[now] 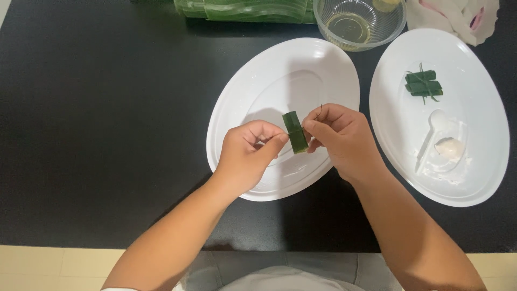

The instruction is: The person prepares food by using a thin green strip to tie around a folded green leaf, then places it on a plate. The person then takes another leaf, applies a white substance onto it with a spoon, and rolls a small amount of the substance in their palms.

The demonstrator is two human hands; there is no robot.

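Note:
A small green leaf-wrapped parcel (294, 131) is held between both hands above a white oval plate (269, 75). My left hand (247, 153) pinches its left side with thumb and fingers. On the parcel's right side my right hand (339, 134) grips it, and a thin strand shows at the fingertips. Two finished green parcels tied with a strand (424, 84) lie on a second white oval plate (484, 124) to the right.
The right plate also holds a white plastic spoon (431, 137) and a lump of white filling (449, 147). A clear bowl with yellowish liquid (358, 21), a stack of green leaves (242, 9) and a white cloth (452, 16) sit at the far edge of the black table (97, 124).

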